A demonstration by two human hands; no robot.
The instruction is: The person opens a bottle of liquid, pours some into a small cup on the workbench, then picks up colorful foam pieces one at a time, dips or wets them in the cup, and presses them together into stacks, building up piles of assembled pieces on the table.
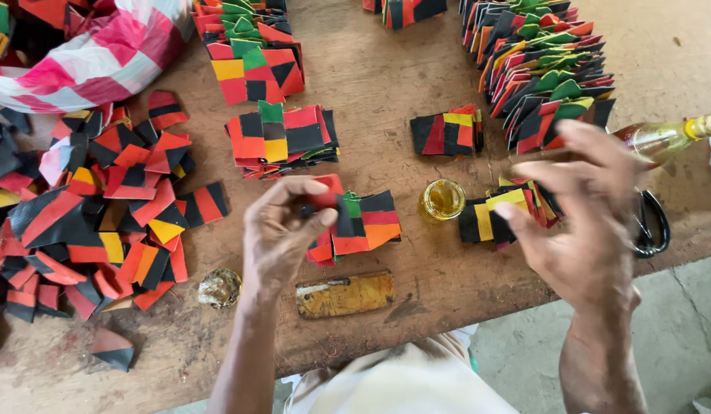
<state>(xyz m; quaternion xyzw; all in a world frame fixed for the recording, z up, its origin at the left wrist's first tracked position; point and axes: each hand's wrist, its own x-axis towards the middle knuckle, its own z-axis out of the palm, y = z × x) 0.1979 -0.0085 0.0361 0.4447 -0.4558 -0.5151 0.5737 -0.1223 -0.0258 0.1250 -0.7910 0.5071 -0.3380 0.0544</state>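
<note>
Your left hand [283, 230] pinches a small red-and-black leather piece [325, 201] between thumb and fingers [313, 186], held just above a short stack of red, black, green and orange leather patches [367, 226] lying mid-worktop. Your right hand [589, 222] hangs blurred with its fingers [593, 142] spread and released, holding nothing, just beside a small pile of black, yellow and red patches [497, 215]. Between the two piles stands a small round glass jar of yellowish liquid [442, 199]. In front of your left hand lies a flat rusty yellow metal bar [345, 294], with a tarnished round lid [219, 287] to its left. A loose heap of red, black and yellow offcuts [103, 222] covers the left of the brown wooden worktop [386, 84]. Black-handled scissors [653, 222] lie behind your right hand.
</note>
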